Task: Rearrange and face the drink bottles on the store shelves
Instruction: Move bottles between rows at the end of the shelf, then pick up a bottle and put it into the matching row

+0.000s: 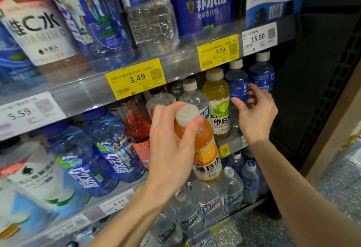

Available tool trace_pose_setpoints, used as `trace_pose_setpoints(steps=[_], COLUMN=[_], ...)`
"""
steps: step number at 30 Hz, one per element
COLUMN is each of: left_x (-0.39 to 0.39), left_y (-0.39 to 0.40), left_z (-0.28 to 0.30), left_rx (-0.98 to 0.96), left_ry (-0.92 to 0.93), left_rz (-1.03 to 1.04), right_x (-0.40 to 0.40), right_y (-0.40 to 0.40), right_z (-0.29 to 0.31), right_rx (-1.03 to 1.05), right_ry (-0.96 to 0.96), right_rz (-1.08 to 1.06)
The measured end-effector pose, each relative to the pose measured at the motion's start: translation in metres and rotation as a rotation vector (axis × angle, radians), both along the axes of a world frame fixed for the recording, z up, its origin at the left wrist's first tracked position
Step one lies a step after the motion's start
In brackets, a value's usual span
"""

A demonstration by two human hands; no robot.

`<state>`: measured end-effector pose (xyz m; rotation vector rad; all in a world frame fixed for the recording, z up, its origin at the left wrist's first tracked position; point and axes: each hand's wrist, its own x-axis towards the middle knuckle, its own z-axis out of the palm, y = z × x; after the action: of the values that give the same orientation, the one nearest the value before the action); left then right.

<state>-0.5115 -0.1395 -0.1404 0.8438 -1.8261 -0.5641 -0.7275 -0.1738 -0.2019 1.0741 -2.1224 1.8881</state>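
One orange bottle held off the shelf; it may slip or knock its neighbours.
The left hand grasps it by the neck under the cap; the right hand is open, fingers touching one of two blue bottles. Between the hands stand one green bottle and one clear bottle, easily toppled.

Both forearms were bare up to the frame edge, no sleeves visible. Left hand and right hand: no gloves, rings, watch or wristband. Fingernails short and unpainted where visible. No other part of the body showed.
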Motion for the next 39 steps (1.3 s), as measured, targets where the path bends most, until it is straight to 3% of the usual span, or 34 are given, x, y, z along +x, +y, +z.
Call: trace_pose_setpoints(steps=[6, 10, 13, 15, 20, 24, 32, 39], left_x=[0.018, 0.035, 0.049, 0.058, 0.091, 0.133, 0.220, 0.283], left_y=[0.008, 0.016, 0.025, 0.032, 0.049, 0.058, 0.091, 0.112], left_z=[0.014, 0.030, 0.042, 0.049, 0.069, 0.077, 0.059, 0.066], left_rx=[0.003, 0.027, 0.006, -0.015, 0.005, 0.163, 0.340, 0.329], left_ry=[-0.007, 0.010, -0.008, -0.026, -0.049, -0.066, -0.118, 0.050], left_rz=[0.039, 0.041, 0.045, 0.053, 0.026, -0.088, -0.073, -0.070], right_x=[0.017, 0.058, 0.092, 0.119, 0.167, 0.204, 0.284, 0.351], right_y=[0.019, 0.053, 0.079, 0.090, 0.104, 0.119, 0.134, 0.141], right_z=[0.008, 0.029, 0.038, 0.042, 0.060, 0.065, 0.079, 0.108], right_rx=[-0.116, -0.135, 0.044, 0.152, 0.071, 0.041, -0.067, -0.063], right_ry=[-0.060, -0.146, -0.163, -0.171, -0.191, -0.224, -0.252, -0.240], right_rz=[0.006, 0.537, 1.009, 1.194, 1.091, 1.081, 1.188, 1.243])
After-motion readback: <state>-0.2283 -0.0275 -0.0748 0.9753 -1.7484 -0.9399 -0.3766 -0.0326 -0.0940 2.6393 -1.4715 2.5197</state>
